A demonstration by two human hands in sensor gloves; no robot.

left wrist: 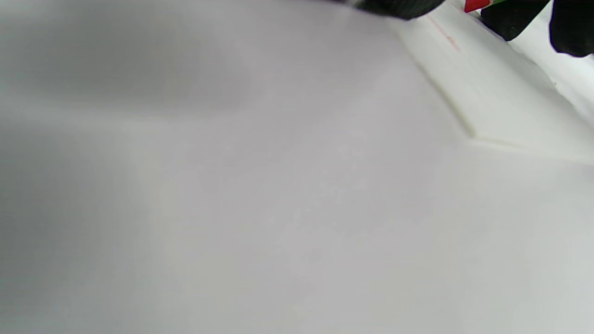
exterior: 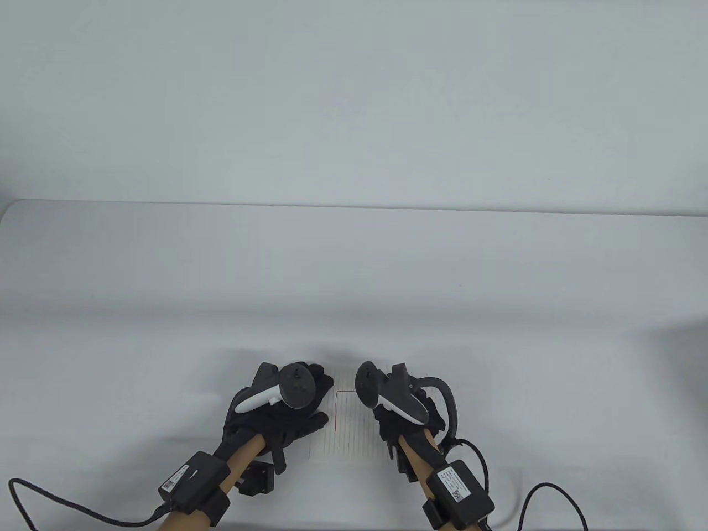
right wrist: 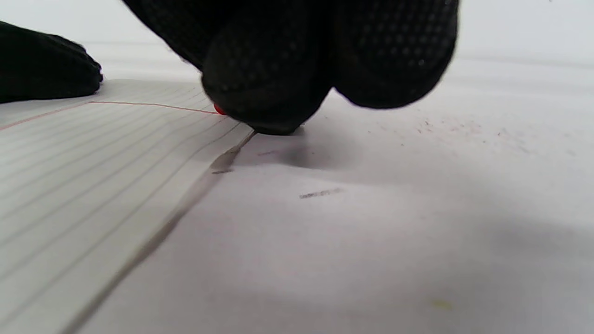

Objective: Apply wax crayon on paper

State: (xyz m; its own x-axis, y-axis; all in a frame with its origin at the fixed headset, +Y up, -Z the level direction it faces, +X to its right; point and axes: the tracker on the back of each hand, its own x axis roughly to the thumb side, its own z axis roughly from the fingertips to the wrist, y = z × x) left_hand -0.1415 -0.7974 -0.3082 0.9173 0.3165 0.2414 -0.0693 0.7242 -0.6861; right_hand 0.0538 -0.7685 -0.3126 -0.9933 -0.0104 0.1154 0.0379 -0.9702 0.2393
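Observation:
A sheet of lined paper [exterior: 349, 434] lies at the table's near edge between my hands, with thin red crayon lines [exterior: 344, 391] drawn on it. My left hand [exterior: 287, 412] rests on the paper's left part, fingers spread flat. My right hand [exterior: 395, 409] sits at the paper's right edge. In the right wrist view its curled fingers [right wrist: 278, 69] press down at the paper edge [right wrist: 139, 153] and hide all but a red speck of the crayon [right wrist: 218, 110]. In the left wrist view the red crayon tip [left wrist: 475, 4] shows by the right hand's fingers [left wrist: 515, 18], on the paper [left wrist: 501, 93].
The white table [exterior: 354, 276] stretches far behind the paper. Small dark smudges [right wrist: 320, 193] mark the table right of the paper. Black cables [exterior: 547, 492] trail from both wrists at the near edge.

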